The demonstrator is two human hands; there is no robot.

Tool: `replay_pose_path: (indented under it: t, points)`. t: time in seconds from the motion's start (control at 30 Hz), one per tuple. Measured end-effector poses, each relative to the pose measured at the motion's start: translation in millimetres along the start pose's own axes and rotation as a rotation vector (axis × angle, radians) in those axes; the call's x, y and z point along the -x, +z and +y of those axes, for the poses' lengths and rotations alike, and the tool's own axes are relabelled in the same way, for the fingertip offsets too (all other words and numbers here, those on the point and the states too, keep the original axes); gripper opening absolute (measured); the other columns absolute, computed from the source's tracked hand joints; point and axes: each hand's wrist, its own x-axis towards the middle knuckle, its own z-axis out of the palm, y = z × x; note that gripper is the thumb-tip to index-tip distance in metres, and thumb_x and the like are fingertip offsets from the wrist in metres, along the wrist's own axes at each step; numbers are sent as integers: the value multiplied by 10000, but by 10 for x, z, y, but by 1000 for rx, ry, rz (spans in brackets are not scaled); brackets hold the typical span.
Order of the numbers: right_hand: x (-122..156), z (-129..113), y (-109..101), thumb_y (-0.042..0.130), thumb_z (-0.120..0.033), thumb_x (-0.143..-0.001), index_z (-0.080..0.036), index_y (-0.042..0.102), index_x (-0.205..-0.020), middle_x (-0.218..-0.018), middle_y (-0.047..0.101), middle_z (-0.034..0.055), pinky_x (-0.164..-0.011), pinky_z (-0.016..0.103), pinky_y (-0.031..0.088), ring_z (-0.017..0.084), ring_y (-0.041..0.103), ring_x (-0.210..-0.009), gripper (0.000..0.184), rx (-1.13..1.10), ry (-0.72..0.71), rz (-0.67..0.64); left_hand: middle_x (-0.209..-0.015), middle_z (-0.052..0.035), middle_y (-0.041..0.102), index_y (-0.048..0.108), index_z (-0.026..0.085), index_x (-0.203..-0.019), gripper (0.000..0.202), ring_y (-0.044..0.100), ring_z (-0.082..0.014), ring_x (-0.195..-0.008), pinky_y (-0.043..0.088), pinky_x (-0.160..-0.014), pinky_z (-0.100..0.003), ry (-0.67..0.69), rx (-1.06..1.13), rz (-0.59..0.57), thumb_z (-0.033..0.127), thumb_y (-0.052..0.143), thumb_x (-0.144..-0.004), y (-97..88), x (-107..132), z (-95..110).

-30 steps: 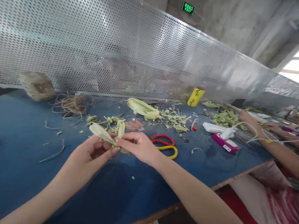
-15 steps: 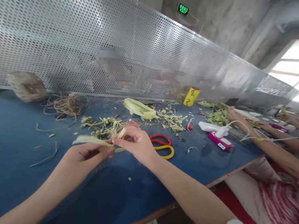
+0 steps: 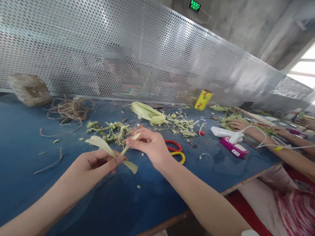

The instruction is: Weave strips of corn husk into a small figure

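Between finger and thumb, my left hand [image 3: 100, 164] pinches a pale green corn husk strip [image 3: 100, 143] whose ends stick out on both sides. My right hand [image 3: 151, 146] grips a narrow husk piece [image 3: 130, 143] that rises from the same spot at the left fingertips. Whether the two pieces are tied together I cannot tell. Just behind the hands lies a heap of knotted husk bits [image 3: 110, 131]. Scissors with one red and one yellow handle [image 3: 178, 156] rest beside my right wrist, their blades hidden by the hand.
On the blue table [image 3: 15, 151] lie a large folded husk [image 3: 148, 113], husk scraps [image 3: 184, 124], a twine tangle [image 3: 70, 110] and a purple power strip [image 3: 233, 147] with a white cable. A yellow can [image 3: 203, 100] stands by the perforated metal screen [image 3: 150, 60]. A co-worker's arms [image 3: 269, 142] reach in from the right.
My right hand has drawn slightly right, away from my left fingertips, and the narrow husk piece now shows stretched between them. The husk's lower end has come into view. The co-worker's hand has shifted.
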Motion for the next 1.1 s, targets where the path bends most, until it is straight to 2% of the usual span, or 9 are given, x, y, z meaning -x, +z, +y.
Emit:
replay_pose_path:
  t: [0.1,0.17,0.3,0.47,0.57,0.7,0.83,0.97,1.1]
  points:
    - [-3,-41,-26,665,-372,-628,-184,619,-619,-745,559,10,-657,266,416,127,519,-726,194,8,8,-41,-580,-2,604,591,166,-452,303,504,-117,-561,364,-490,-181,-9,12,-29,449,623,-555,-13,-8,-11]
    - [17,-74,-36,632,-380,-667,-183,618,-727,-763,565,7,-643,255,419,114,516,-697,207,91,31,-142,-621,-14,638,619,167,-473,281,530,-127,-600,380,-520,-187,-26,39,25,442,635,-528,-28,-10,-12]
    - [88,-126,-36,679,-310,-639,-205,538,-924,-858,571,1,-637,225,416,115,530,-750,334,246,63,-318,-510,6,628,638,172,-541,268,518,-128,-502,387,-479,-211,-135,119,116,405,683,-415,-71,-5,27]
    - [116,-136,-48,580,-315,-746,-176,543,-783,-656,575,-21,-571,203,392,93,525,-612,148,311,79,-475,-547,-18,670,663,164,-587,287,557,-151,-524,407,-493,-226,-98,13,87,410,693,-441,-113,-14,28]
    - [102,-152,-78,507,-377,-795,-168,542,-695,-598,563,-23,-507,194,345,76,471,-533,234,380,-6,-483,-528,-29,667,666,153,-560,285,528,-123,-480,373,-450,-203,-66,-52,41,434,668,-516,-123,-14,15]
    - [84,-190,-117,462,-385,-824,-170,549,-658,-596,577,-17,-491,191,333,73,466,-515,285,448,-118,-481,-515,-39,664,674,130,-637,346,437,-84,-369,287,-358,-184,-118,18,-47,471,629,-594,-139,3,33]
    - [69,-219,-148,469,-363,-822,-171,579,-662,-611,605,-8,-486,194,340,77,479,-511,273,521,-146,-451,-512,-37,665,667,131,-612,292,472,-86,-382,315,-358,-176,-116,79,7,421,658,-579,-182,9,75]
    - [60,-236,-170,465,-322,-828,-165,605,-642,-659,631,13,-546,202,383,95,538,-590,280,528,-170,-434,-518,-14,665,644,151,-573,202,592,-125,-498,437,-478,-181,-96,163,81,331,702,-501,-212,17,183]
    - [41,-236,-188,460,-303,-831,-168,634,-694,-693,642,19,-581,208,407,109,568,-655,259,480,-183,-423,-530,-3,666,639,157,-659,270,594,-130,-494,437,-463,-181,-88,140,118,355,706,-488,-217,32,259]
